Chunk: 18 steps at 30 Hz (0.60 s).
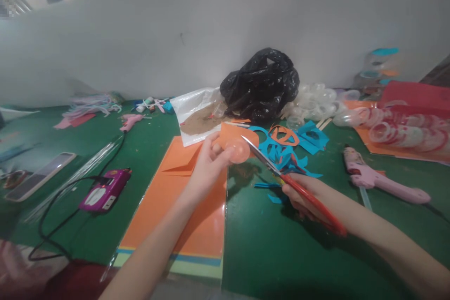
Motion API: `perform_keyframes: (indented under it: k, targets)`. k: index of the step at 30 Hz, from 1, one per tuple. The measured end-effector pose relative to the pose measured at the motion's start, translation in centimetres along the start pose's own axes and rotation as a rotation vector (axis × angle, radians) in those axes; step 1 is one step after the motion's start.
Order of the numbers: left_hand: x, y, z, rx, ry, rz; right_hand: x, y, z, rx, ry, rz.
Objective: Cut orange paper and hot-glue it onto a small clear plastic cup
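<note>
My left hand (213,157) pinches a piece of orange paper (230,135) together with a small round clear plastic cup or lid (239,151) lying against it. Red-handled scissors (298,188) are gripped in my right hand (298,197), their blades pointing up and left to the paper's right edge. Whether the blades touch the paper, I cannot tell. Below my left hand lies a stack of coloured sheets (197,225), orange on top, in a clear sleeve. Blue paper scraps (281,152) and an orange cut-out ring (284,135) are just beyond the scissors.
A black plastic bag (263,86) stands by the wall, next to a white bag (179,112). Clear plastic cups (314,101) are heaped behind. A pink glue gun (383,183) lies right, another glue gun (131,122) left. A purple power strip (105,191) and phone (42,176) are leftward.
</note>
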<state>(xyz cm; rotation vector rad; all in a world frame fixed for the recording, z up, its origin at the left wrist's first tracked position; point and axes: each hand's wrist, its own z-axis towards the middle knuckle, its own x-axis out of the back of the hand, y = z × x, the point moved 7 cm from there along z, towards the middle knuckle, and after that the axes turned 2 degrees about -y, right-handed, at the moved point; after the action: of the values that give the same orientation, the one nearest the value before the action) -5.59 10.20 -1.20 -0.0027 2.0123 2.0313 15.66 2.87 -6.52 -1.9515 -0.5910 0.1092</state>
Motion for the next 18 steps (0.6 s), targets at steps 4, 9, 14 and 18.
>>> perform_keyframes:
  k: [4,9,14,18]
  targets:
    - [0.0,-0.4,-0.1,0.05,0.057,-0.084,0.1,0.4,0.1,0.031,0.014,-0.006]
    - [0.0,-0.1,0.0,0.022,0.012,-0.062,0.7,-0.4,-0.6,0.125,0.022,-0.14]
    - [-0.2,0.4,0.0,0.017,-0.06,0.035,1.1,-1.3,-1.5,0.215,0.001,-0.232]
    - [-0.1,0.3,0.0,0.014,-0.062,0.078,1.0,-1.0,-1.2,0.2,0.003,-0.147]
